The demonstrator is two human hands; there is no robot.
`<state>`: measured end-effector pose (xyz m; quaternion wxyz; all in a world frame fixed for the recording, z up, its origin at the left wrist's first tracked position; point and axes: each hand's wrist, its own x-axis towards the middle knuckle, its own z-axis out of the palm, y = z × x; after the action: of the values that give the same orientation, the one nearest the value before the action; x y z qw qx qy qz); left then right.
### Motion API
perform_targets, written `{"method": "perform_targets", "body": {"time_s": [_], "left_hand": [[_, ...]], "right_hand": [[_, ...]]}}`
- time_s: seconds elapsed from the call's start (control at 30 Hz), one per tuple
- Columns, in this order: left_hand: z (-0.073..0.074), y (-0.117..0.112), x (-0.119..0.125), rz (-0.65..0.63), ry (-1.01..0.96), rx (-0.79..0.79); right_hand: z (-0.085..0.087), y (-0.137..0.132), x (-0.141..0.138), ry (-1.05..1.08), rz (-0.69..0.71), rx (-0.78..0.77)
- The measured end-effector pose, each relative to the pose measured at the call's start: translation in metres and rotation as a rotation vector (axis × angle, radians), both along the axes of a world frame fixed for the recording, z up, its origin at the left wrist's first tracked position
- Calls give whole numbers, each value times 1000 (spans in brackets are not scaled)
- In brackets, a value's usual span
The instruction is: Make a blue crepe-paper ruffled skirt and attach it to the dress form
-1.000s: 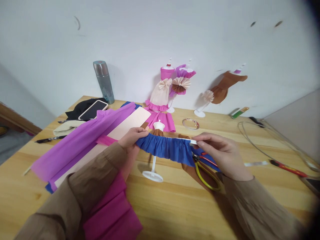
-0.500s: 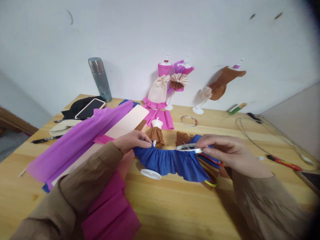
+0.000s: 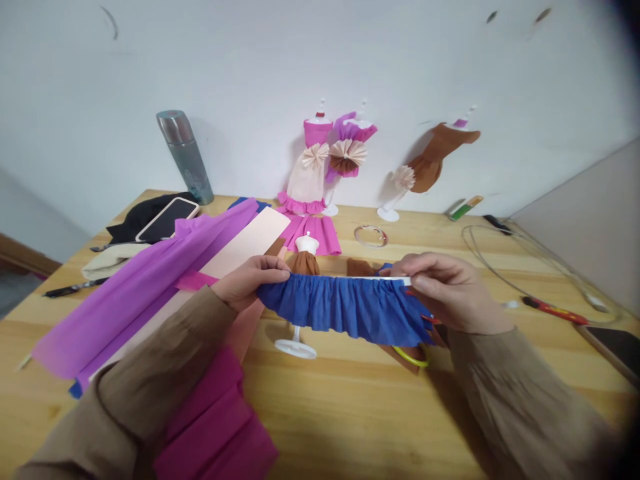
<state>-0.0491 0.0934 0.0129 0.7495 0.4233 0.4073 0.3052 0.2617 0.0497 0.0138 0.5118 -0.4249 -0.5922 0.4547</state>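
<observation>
A gathered blue crepe-paper ruffle (image 3: 345, 307) with a white tape strip along its top edge is stretched flat between my two hands. My left hand (image 3: 245, 281) pinches its left end, and my right hand (image 3: 445, 290) pinches the right end with the tape. Just behind the ruffle stands a small white mannequin (image 3: 303, 248) wearing a brown paper skirt, and its round white base (image 3: 295, 348) shows below the ruffle. Yellow-handled scissors (image 3: 413, 358) lie partly hidden under the ruffle and my right hand.
Purple, cream and magenta crepe-paper sheets (image 3: 145, 283) lie on the wooden table (image 3: 350, 413) at left. A phone (image 3: 167, 219) and a grey flask (image 3: 183, 157) stand at the back left. Dressed paper mannequins (image 3: 325, 167) line the wall, with a tape roll (image 3: 371, 235), wire loop (image 3: 525, 260) and red-handled tool (image 3: 555, 310) at right.
The ruffle, curved in an arc half a second ago, is pulled straight and raised in front of the mannequin. Both hands keep their grip on its ends.
</observation>
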Motion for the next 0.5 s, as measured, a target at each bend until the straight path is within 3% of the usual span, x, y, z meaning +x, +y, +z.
{"method": "perform_targets", "body": {"time_s": [0.2, 0.3, 0.4, 0.5], "left_hand": [[4, -3, 4, 125, 21, -6], [4, -3, 4, 133, 44, -19], [10, -4, -2, 43, 53, -2], [21, -4, -13, -203, 37, 89]], "right_hand": [[9, -7, -7, -66, -88, -102], [21, -15, -10, -170, -39, -98], [35, -21, -12, -289, 83, -33], [46, -26, -11, -329, 275, 101]]}}
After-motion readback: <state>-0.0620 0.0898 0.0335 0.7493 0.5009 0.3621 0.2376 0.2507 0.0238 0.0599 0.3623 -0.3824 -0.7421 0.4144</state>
